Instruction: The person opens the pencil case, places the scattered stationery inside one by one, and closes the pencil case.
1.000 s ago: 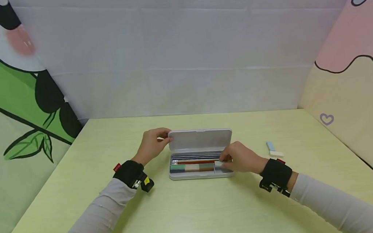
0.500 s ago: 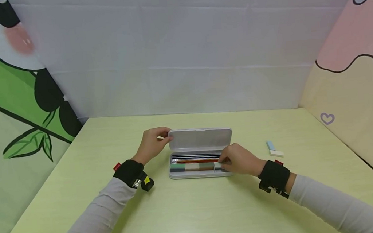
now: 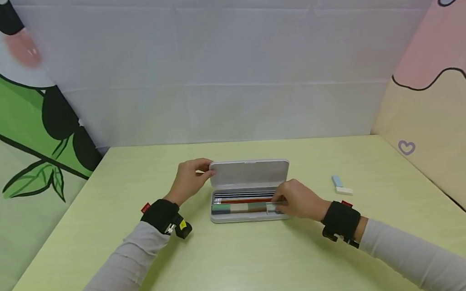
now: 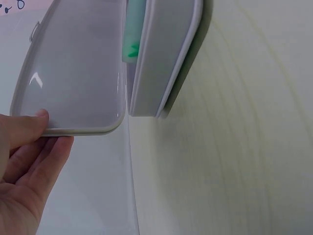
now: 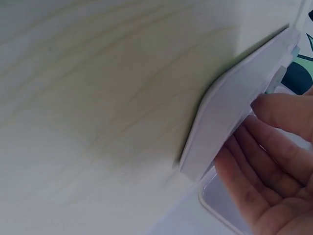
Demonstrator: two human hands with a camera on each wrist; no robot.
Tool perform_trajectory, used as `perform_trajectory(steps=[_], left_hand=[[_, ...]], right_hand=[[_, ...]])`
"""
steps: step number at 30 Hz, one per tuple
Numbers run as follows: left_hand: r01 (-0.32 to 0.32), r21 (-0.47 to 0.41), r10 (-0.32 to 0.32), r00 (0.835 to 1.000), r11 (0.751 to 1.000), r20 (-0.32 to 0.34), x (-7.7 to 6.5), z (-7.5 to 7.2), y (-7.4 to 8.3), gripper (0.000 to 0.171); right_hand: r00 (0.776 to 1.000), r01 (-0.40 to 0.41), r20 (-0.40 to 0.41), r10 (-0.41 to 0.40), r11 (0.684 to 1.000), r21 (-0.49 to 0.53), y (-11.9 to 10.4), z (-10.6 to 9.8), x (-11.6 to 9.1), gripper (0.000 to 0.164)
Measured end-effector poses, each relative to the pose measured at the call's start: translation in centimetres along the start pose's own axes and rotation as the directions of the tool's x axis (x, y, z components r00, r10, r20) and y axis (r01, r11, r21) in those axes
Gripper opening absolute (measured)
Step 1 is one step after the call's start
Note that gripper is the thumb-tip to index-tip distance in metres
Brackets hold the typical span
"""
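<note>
A white pencil case stands on the table with its lid raised. My left hand pinches the lid's left edge between thumb and fingers; the left wrist view shows this grip close up. Inside lie dark striped pencils, a reddish-brown pencil and a band of green, beige and brown items. My right hand reaches into the case's right end with bent fingers. In the right wrist view, thumb and fingers are at the case wall; what lies between their tips is hidden.
To the right of the case, a light blue block and a white block, like erasers, touch on the pale wooden table. A white cloth wall rises behind, with printed panels at both sides.
My right hand has shifted slightly left and down at the case's right end. A pale piece near its fingertips shows less than before. The left hand keeps its hold on the lid.
</note>
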State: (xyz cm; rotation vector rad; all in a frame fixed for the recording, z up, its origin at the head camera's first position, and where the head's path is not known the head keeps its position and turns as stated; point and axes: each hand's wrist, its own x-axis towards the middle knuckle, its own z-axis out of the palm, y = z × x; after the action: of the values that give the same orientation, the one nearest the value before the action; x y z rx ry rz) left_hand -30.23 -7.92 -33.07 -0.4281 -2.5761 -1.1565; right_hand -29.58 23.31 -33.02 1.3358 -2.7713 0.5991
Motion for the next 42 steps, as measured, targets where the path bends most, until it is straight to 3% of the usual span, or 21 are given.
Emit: perform_trajectory(steps=[5,9,14,20,24,27,32,37,42], left_hand=[[0.000,-0.002,0.000,1.000,1.000,-0.002,0.0,0.0,0.0,0.021],[0.002,-0.005,-0.002,1.000,1.000,-0.001,0.1,0.1,-0.1,0.021],[0.003,-0.001,-0.003,1.000,1.000,0.004,0.1,0.0,-0.1,0.021],[0.001,0.010,-0.001,1.000,1.000,0.005,0.1,-0.3,0.2,0.021],[-0.004,0.012,0.004,1.000,1.000,-0.005,0.1,-0.2,0.1,0.021],[-0.003,0.007,0.003,1.000,1.000,0.005,0.0,-0.1,0.0,0.022],[0.002,0.006,-0.002,1.000,1.000,0.010,0.0,0.1,-0.1,0.022],[0.005,0.006,-0.005,1.000,1.000,0.004,0.0,0.1,0.0,0.022],[0.001,0.014,-0.001,1.000,1.000,0.003,0.2,0.0,-0.1,0.021]], right_hand=[[0.999,-0.032,-0.042,0.031,0.999,-0.015,1.1,-1.3,-0.3,0.011],[0.991,-0.105,-0.090,0.101,0.993,-0.048,3.0,-3.1,-1.1,0.015],[0.963,-0.246,-0.113,0.243,0.969,-0.011,5.5,-4.9,-2.6,0.015],[0.939,-0.330,-0.118,0.323,0.943,-0.045,7.7,-6.0,-4.1,0.019],[0.909,-0.413,-0.106,0.404,0.906,-0.094,9.1,-6.3,-4.6,0.022],[0.872,-0.489,-0.080,0.482,0.866,-0.106,10.1,-6.2,-5.1,0.023],[0.838,-0.545,-0.077,0.539,0.829,-0.128,11.3,-5.8,-5.5,0.040],[0.816,-0.578,-0.092,0.571,0.808,-0.110,12.1,-5.3,-5.6,0.037],[0.827,-0.559,-0.085,0.556,0.829,-0.014,12.4,-5.4,-5.2,0.025]])
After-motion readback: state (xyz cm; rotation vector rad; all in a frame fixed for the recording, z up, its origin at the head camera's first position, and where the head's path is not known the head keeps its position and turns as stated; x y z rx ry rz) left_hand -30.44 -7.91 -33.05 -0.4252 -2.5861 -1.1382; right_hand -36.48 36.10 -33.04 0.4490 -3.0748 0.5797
